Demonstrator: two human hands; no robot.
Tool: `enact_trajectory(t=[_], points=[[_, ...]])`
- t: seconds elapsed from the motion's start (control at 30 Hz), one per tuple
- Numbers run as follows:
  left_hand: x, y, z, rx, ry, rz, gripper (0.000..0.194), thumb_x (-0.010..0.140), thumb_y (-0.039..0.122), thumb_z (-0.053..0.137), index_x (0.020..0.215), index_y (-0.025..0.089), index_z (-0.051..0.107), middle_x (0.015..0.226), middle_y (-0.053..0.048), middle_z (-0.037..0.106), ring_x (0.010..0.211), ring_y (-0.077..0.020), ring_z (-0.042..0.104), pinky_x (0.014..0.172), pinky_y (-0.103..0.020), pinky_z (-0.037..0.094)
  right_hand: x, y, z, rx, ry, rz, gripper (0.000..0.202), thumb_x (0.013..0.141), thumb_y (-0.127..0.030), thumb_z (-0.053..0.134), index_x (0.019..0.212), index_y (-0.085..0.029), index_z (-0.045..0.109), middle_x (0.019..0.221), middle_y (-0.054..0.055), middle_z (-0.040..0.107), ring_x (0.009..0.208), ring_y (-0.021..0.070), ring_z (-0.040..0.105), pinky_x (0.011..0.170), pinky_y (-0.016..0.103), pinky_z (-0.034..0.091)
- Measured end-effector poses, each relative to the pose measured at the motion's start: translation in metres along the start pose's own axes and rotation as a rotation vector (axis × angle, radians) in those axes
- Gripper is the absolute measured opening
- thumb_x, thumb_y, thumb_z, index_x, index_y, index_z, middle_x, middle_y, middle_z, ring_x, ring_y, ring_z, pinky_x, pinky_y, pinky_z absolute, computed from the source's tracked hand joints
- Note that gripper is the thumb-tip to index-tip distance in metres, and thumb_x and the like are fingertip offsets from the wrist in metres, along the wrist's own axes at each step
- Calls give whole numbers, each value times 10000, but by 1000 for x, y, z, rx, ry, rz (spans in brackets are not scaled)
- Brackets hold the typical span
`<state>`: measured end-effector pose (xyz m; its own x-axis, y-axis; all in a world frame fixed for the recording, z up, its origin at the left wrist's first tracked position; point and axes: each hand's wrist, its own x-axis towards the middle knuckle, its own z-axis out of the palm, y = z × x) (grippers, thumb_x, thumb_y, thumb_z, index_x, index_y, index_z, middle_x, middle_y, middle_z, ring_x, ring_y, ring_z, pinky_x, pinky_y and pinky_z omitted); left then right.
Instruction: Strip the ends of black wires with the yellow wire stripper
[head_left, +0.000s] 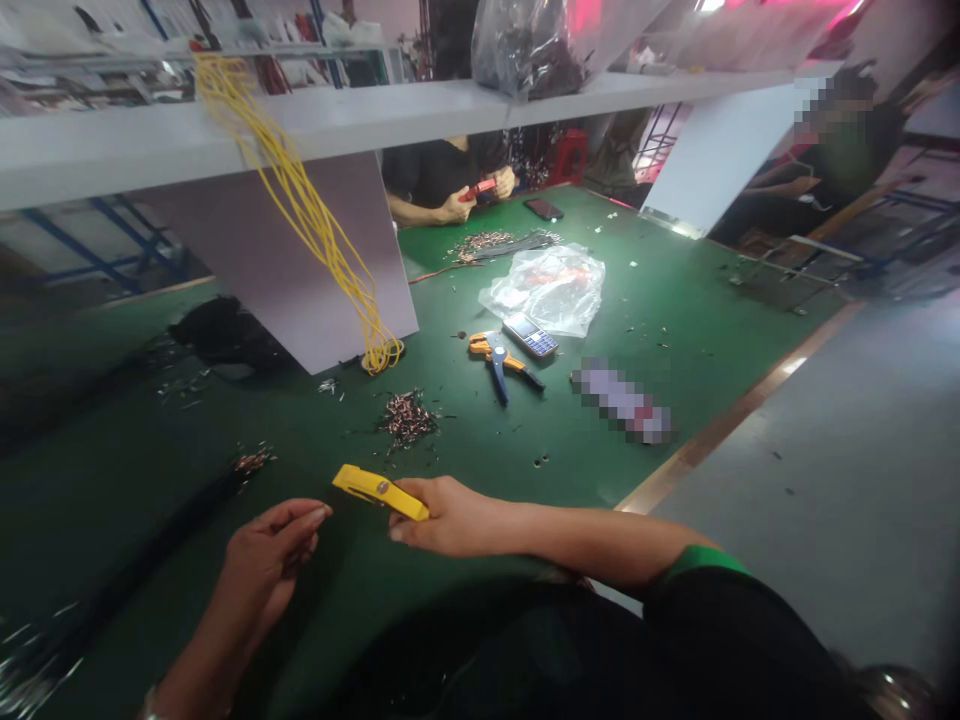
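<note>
The right forearm reaches in from the right, nearly level above the green table (pixel 465 440), its right hand (pixel 454 515) wrapped around a yellow tool (pixel 381 490) whose far end points toward the left hand (pixel 270 550). That forearm rises from the lower left, wrist bent, fingers curled, thumb and forefinger pinched just beside the tool; whether anything thin sits between them, I cannot tell. Dark wires (pixel 187 515) lie further left.

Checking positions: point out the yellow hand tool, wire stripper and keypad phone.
Yellow hand tool (pixel 383 488), head view: round disc mid-body.
Wire stripper (pixel 498 354), head view: blue upper body.
Keypad phone (pixel 534 339), head view: keypad.
</note>
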<state>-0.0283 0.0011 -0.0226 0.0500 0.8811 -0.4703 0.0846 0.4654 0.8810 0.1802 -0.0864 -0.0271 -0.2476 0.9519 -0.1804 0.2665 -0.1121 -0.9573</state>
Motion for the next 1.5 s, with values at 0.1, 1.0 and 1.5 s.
enact_trajectory(t=[0.1, 1.0, 1.5], points=[[-3, 4, -2, -15, -7, 14, 282, 346, 138, 851, 601, 138, 731, 553, -13, 663, 433, -47, 484, 384, -124, 368, 6, 5, 0, 8, -36, 16, 208, 720, -171, 608, 928, -181, 608, 782, -21, 620, 659, 115, 551, 592, 208, 423], [-18, 4, -2, 164, -232, 158, 139, 593, 269, 723, 615, 133, 708, 456, 26, 497, 445, -56, 340, 442, -218, 237, 9, 23, 0, 813, -370, 169, 358, 611, -135, 584, 965, -115, 637, 758, 69, 714, 685, 214, 672, 711, 374, 485], [-19, 6, -9, 305, -422, 247, 118, 666, 267, 686, 680, 162, 738, 573, 0, 628, 550, -94, 478, 553, -245, 369, 5, 31, 5, 781, -585, 256, 339, 658, -214, 670, 979, -106, 650, 758, 86, 715, 683, 220, 670, 731, 407, 500]])
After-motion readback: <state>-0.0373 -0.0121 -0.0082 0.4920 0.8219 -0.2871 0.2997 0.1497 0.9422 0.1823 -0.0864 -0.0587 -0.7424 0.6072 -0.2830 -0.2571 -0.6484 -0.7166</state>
